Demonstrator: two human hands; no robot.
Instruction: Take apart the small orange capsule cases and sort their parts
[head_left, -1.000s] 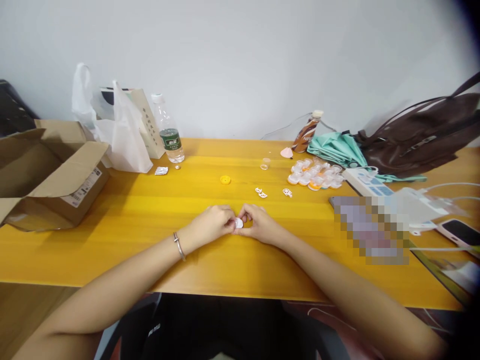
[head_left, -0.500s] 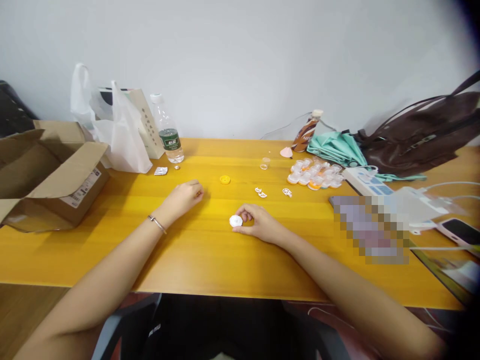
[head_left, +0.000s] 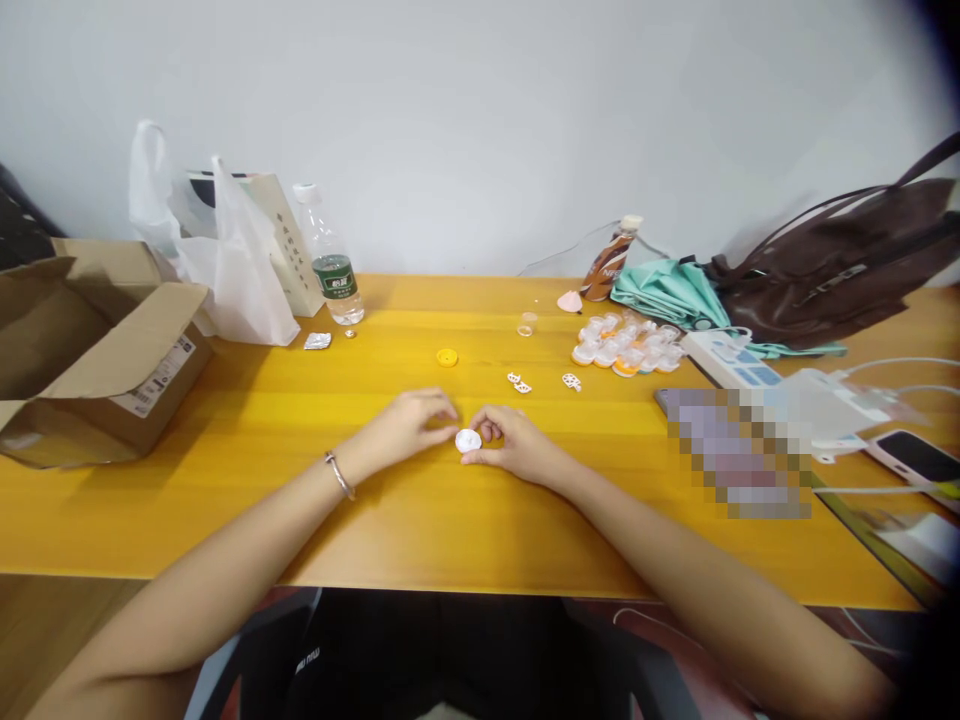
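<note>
A small round white disc is pinched at its right edge between the thumb and fingers of my right hand. From the other side my left hand, with a bracelet on its wrist, reaches close to the disc. Its thumb and forefinger are apart; whether they touch the disc I cannot tell. Beyond the hands lies a yellow round piece. Small white openwork pieces rest to the right of it, with another white openwork piece farther right.
Clear-lidded little tubs, a clear cup and a pink cone-shaped piece stand at the back right. A water bottle, crumpled foil and an open cardboard box are on the left. A pixelated flat object lies right.
My left hand has moved right, from the table beside the yellow piece to the white disc, and its fingers have spread. The right hand keeps its hold on the disc.
</note>
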